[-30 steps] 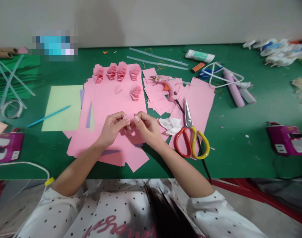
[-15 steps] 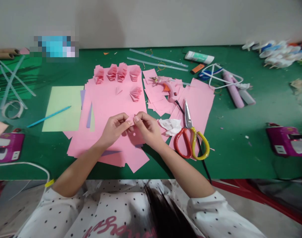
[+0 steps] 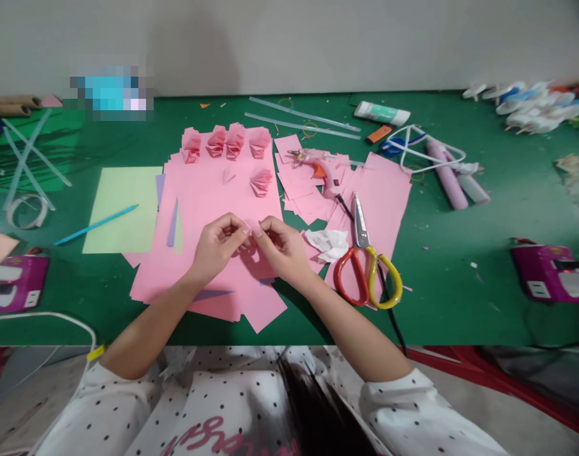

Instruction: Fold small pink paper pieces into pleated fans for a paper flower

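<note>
While a small pink paper piece [image 3: 252, 225] is sitting between your fingertips, just above the near part of the large pink sheets [image 3: 208, 212], your two hands are almost meeting over it. Your left hand [image 3: 218, 246] is pinching its left side between thumb and curled fingers, and your right hand [image 3: 286, 248] is closing on the other side in the same way; the paper is mostly hidden, so its folds are probably finer than you are letting the view show. Beyond your hands, a tiny folded scrap [image 3: 229, 176] and a pleated pink fan [image 3: 261, 183] are resting on the sheets, with four pleated pieces [image 3: 216, 142] standing in a row along the far edge. To the right, a pink glue gun [image 3: 330, 174] is lying on small pink squares [image 3: 296, 180], and white tissue [image 3: 326, 244] is lying crumpled beside the red-and-yellow-handled scissors [image 3: 361, 221]. To the left, a blue pencil [image 3: 97, 225] is lying across a pale green sheet [image 3: 123, 190], and the green table [image 3: 451, 278] is supporting everything.
</note>
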A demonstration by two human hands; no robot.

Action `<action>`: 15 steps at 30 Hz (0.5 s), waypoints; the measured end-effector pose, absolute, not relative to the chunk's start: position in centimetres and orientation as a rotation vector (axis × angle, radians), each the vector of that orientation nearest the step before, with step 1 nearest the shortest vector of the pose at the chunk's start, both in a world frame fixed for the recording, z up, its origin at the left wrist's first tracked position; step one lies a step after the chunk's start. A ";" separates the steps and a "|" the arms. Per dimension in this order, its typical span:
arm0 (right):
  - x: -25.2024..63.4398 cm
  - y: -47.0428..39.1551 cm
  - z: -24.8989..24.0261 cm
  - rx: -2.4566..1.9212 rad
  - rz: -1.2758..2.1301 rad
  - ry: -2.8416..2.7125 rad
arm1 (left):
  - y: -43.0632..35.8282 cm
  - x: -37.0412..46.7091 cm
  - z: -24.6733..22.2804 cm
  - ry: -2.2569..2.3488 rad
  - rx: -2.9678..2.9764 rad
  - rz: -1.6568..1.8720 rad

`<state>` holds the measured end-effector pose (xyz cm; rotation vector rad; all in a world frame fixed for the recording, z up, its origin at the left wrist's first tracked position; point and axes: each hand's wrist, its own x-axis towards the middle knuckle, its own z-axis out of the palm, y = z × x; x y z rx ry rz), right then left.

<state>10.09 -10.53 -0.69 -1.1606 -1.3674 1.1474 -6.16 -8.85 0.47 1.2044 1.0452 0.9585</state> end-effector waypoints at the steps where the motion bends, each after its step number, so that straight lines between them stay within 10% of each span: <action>1: 10.1 -10.5 -0.7 -1.161 1.142 -1.372 | -8.8 -6.2 0.5 1.044 1.218 0.950; 15: 9.7 -10.8 -1.2 -1.182 1.061 -1.355 | -8.6 -6.0 0.6 1.069 1.260 1.063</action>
